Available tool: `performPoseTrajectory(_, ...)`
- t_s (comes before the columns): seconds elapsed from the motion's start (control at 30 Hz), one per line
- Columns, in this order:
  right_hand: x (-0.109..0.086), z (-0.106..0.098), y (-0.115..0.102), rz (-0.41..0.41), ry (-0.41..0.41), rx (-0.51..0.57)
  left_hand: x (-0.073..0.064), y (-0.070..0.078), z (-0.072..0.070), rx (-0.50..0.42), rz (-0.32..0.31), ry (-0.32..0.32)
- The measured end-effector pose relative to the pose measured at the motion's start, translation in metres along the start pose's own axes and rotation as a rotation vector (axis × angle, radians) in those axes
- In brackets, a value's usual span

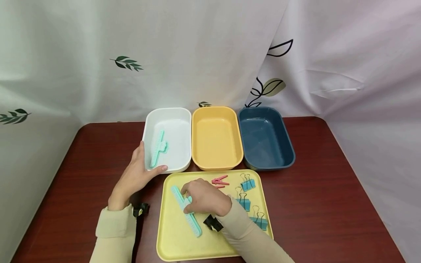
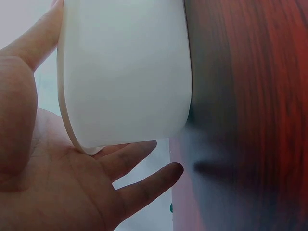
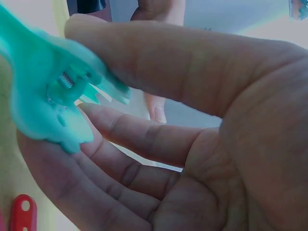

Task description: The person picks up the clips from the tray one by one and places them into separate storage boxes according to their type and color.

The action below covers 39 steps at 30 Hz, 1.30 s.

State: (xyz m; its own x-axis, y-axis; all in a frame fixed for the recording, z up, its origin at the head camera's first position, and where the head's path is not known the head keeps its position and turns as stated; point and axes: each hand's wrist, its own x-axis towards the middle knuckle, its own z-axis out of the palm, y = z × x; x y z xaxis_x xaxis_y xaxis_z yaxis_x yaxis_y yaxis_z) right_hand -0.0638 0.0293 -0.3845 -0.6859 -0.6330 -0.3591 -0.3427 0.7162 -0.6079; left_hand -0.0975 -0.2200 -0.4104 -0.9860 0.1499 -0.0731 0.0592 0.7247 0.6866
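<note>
Right sleeve (image 1: 248, 235) crosses yellow tray (image 1: 175, 248), right grip (image 1: 205, 197) pinching mint clip (image 1: 194, 223) mid-body over tray's left side, probably for balance; left grip (image 1: 134, 179), fingers extended, touches white bin (image 1: 177, 146) beyond tray, likely steadying it.

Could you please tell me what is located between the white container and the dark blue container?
The yellow container stands between the white container and the dark blue container; the head view shows all three in a row.
</note>
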Motion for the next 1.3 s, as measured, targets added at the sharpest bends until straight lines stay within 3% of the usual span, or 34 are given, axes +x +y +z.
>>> performPoseTrajectory(0.77,-0.011,-0.017,-0.003,-0.042,-0.007,0.014,0.001,0.000,0.000,0.007,-0.008,-0.003)
performPoseTrajectory(1.3,-0.014,-0.028,-0.001,-0.090,0.070,0.003,0.002,-0.001,0.002,-0.012,0.002,0.014)
